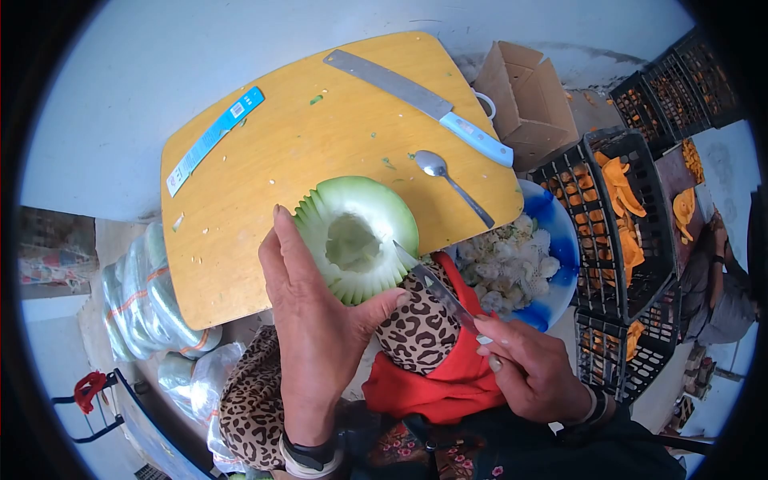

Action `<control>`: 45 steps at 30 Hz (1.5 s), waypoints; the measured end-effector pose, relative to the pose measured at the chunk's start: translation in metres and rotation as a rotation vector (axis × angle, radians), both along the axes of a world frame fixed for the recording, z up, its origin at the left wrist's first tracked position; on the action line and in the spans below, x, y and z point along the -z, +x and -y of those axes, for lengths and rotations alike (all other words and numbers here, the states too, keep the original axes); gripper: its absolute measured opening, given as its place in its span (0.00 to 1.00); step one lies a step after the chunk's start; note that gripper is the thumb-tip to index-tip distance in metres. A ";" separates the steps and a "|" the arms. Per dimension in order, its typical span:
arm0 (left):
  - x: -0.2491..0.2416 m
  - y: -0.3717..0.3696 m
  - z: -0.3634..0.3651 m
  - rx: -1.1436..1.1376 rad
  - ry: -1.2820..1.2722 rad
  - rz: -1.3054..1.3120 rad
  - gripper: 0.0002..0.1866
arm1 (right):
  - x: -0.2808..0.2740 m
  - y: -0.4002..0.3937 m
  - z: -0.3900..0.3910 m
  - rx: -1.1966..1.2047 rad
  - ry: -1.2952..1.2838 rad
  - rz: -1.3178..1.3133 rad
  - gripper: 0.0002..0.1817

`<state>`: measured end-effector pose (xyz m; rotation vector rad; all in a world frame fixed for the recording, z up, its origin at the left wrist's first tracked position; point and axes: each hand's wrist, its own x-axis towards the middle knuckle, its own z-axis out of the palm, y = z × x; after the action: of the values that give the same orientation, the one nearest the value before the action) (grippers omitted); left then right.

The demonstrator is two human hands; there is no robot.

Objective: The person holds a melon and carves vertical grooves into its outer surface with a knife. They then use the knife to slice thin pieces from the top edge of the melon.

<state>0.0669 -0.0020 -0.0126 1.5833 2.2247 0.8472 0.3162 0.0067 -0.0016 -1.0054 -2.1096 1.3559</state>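
A hollowed piece of pale green melon (382, 206) is gripped by my left hand (308, 328), its fingers and thumb around the near side. Notched cuts run along the melon's left and lower rim. My right hand (532, 370) is closed around the handle of a small knife (442, 290). The blade points up and left, its tip at the melon's right-hand flesh. Beyond the melon, a spoon (433, 165) lies on the yellow table (264, 184), along with a large blue-handled knife (400, 86) and a blue-and-white cardboard strip (214, 140).
A blue-and-white basin (570, 248) of pale melon scraps stands right of the table. Black crates (604, 152) with orange pieces and a cardboard box (520, 104) are further right. Plastic-wrapped bundles (144, 292) lie left. Another person (708, 308) sits at the far right.
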 end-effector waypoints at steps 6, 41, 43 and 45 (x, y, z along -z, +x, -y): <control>0.001 0.000 -0.001 -0.010 -0.002 0.010 0.71 | -0.003 -0.002 -0.002 -0.029 0.053 0.036 0.29; -0.001 -0.015 -0.003 -0.064 -0.020 0.229 0.67 | -0.017 -0.002 -0.005 -0.048 0.128 0.105 0.30; -0.002 -0.014 -0.003 -0.057 -0.018 0.235 0.67 | -0.017 -0.007 -0.007 0.002 0.141 0.091 0.30; -0.001 -0.015 -0.002 -0.044 -0.005 0.224 0.66 | -0.014 -0.013 -0.007 -0.005 0.174 0.041 0.29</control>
<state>0.0519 0.0002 -0.0118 1.3677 2.1070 0.9778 0.3029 0.0141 0.0120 -0.9645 -2.2180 1.1392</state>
